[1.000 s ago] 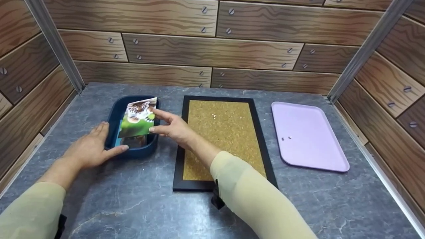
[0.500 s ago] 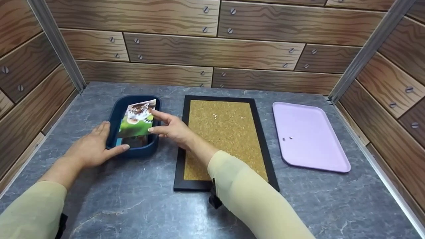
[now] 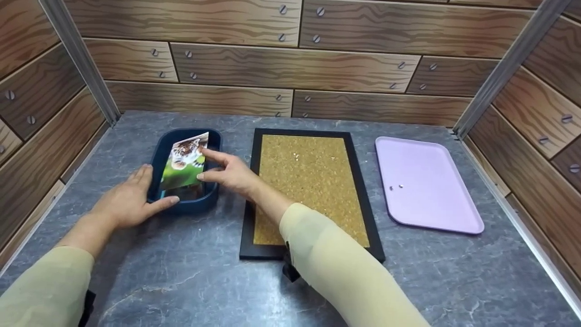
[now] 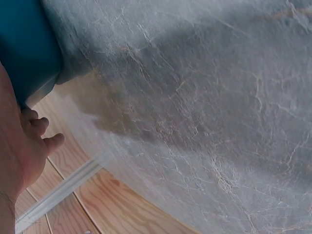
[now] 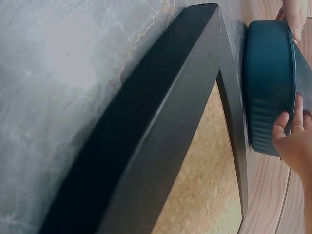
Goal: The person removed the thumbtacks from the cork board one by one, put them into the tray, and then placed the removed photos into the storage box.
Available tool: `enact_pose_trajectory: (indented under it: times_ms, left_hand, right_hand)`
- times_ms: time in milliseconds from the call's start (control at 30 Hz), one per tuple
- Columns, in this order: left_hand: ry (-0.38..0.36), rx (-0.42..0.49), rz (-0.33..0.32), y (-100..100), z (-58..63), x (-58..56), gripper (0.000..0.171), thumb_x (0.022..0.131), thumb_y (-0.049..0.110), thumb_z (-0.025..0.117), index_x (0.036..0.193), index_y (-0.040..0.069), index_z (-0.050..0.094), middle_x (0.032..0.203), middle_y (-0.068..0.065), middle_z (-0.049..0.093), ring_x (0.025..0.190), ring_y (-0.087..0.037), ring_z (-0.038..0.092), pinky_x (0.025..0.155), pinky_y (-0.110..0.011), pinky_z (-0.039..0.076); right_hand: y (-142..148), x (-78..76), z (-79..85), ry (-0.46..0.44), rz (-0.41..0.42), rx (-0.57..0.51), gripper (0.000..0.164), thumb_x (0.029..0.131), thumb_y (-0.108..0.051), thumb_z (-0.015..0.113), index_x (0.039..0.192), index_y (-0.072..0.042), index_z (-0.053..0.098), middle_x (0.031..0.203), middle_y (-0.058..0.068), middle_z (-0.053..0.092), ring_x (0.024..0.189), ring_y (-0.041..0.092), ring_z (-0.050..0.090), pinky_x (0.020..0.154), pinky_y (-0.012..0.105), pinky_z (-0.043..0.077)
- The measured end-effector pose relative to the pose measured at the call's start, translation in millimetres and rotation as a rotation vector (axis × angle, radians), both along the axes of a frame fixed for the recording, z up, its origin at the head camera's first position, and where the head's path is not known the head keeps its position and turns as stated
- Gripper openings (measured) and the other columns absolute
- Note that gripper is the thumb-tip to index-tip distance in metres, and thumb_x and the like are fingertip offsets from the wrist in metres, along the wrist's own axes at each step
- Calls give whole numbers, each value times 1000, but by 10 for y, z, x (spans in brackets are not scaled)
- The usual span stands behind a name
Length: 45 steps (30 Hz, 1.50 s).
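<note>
My right hand pinches a photo card by its right edge, thumb below and fingers on the picture. The card shows a tiger on a green ground and is tilted over the dark blue bin. Below it, other flat pieces show in part inside the bin. My left hand rests against the bin's near left side, thumb stretched along the front rim. In the left wrist view its fingers show beside the bin's outer wall. From the right wrist, the right hand appears at the bin's rim.
A cork board in a black frame lies to the right of the bin, under my right forearm. Small shiny pins sit on the cork. Further right is a lilac tray with two small metallic bits. Wood-patterned walls enclose the table.
The photo card and my right hand have shifted slightly left over the bin. My left hand keeps its place at the bin, and the head view has tipped a little.
</note>
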<state>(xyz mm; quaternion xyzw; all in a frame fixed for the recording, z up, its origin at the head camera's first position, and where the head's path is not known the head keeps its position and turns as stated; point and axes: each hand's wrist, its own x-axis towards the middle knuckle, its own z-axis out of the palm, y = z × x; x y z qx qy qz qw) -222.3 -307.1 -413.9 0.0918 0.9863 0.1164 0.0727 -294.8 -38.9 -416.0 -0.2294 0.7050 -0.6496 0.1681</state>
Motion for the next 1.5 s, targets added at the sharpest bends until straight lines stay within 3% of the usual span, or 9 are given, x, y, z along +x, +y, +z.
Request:
enact_pose_trajectory:
  times_ms: [267,567,633,733,900,1033,1167,1500]
  left_hand:
    - [7,4,-1,1,4,-5,125,97,83,43,162,-17,6,167,-42,8,153,-60,14,119,-73,21]
    - [34,0,-17,8,-4,-7,122,99,80,46,160,-20,10,165,-43,12,153,-60,18,119,-72,24]
    - [30,-1,-16,12,-2,-6,122,99,80,45,160,-19,9,166,-43,11,153,-60,18,119,-72,24]
    - [22,-1,-10,19,-1,-7,123,98,81,44,161,-19,8,166,-43,10,153,-59,17,119,-72,23]
    - [26,5,-4,22,-5,-2,124,98,82,42,161,-18,8,167,-41,10,154,-58,16,120,-72,23]
    - [27,7,-4,13,-11,3,123,98,82,43,161,-18,8,167,-41,10,154,-58,16,120,-72,23]
    - [14,7,1,9,-8,0,124,98,82,43,161,-18,7,167,-42,9,154,-59,16,119,-73,22]
    - [15,-3,-2,-1,-18,-11,124,98,82,44,161,-18,7,166,-43,9,153,-59,16,119,-72,23]
  right_hand:
    - [-5,-9,-19,37,45,28,69,96,-3,78,158,-8,50,155,9,58,113,18,73,87,22,55]
    - [43,-26,8,51,46,101,68,97,-11,78,159,-9,50,151,7,61,93,8,67,80,22,52]
    - [55,-38,19,49,53,113,67,97,-12,77,159,-9,50,152,9,60,95,10,67,83,22,53]
    - [67,-65,42,47,76,125,67,99,-11,76,159,-5,49,154,13,57,112,15,68,94,22,53]
    - [71,-115,77,12,124,141,65,99,-11,74,158,0,48,157,16,55,135,18,58,103,23,50]
    - [75,-130,90,-34,142,150,65,100,-14,73,159,-4,48,156,14,55,126,13,60,96,26,52]
    - [85,-134,100,-74,154,142,66,101,-16,72,161,-7,46,156,11,56,119,15,66,100,35,52]
    - [92,-126,107,-141,150,103,67,102,-16,72,163,-10,44,159,14,53,122,23,68,110,45,49]
